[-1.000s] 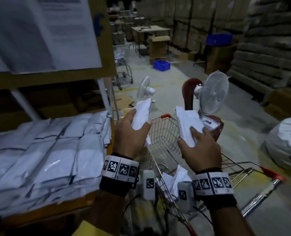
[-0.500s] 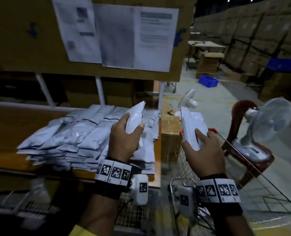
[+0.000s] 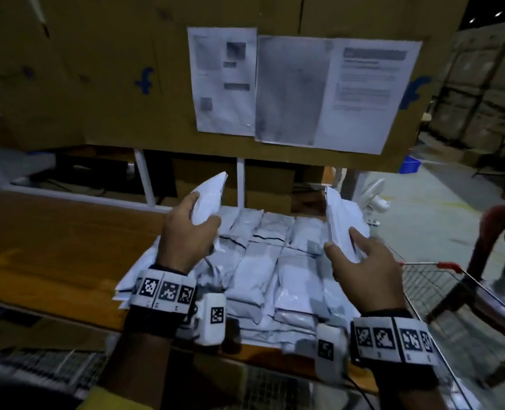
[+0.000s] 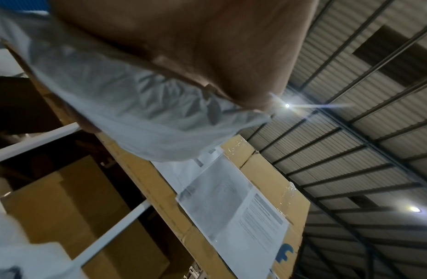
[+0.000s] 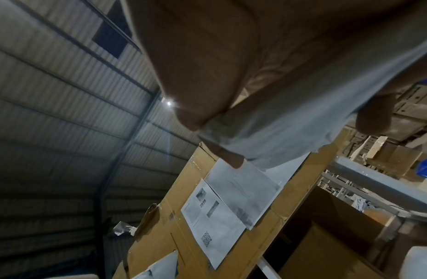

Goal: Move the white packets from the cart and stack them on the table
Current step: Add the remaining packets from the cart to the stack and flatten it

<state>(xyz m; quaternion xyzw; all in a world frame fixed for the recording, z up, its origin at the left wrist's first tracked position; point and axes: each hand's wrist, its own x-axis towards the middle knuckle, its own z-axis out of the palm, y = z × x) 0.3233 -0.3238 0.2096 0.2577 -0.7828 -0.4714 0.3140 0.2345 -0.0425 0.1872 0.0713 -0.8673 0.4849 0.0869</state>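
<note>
Nearest the body, the left hand (image 3: 189,235) curls its fingers and thumb round the lower half of a white packet (image 3: 208,202), which stands tilted with its top corner pointing up and away. The left wrist view shows the film (image 4: 140,105) creasing and puckering under the thumb, so the packet is judged to be thin, soft plastic mailer with something light and yielding inside, not stiff card. The right hand (image 3: 360,261) holds a second packet (image 3: 341,223) almost on edge, thumb on the near face and fingers behind. In the right wrist view this one (image 5: 291,120) sags between thumb and fingertip, so it bends under its own weight.

Both are carried one-handed with no visible strain, which suggests they weigh little. The glossy skin looks slippery, so a grip across the middle, thumb against fingers, seems safer than a pinch at a corner or at the sealed flap, where the film may slide or tear.

Just beyond and below both hands lies the stack (image 3: 263,261) of like packets, in rough rows on the wooden tabletop (image 3: 53,247), several layers deep and already uneven at the near edge. Being soft and slick, they will likely settle flat but may slide off a sloping pile. To the right, the wire cart (image 3: 428,276) shows only its rim. Behind the table rises a cardboard wall with printed sheets (image 3: 292,87).
</note>
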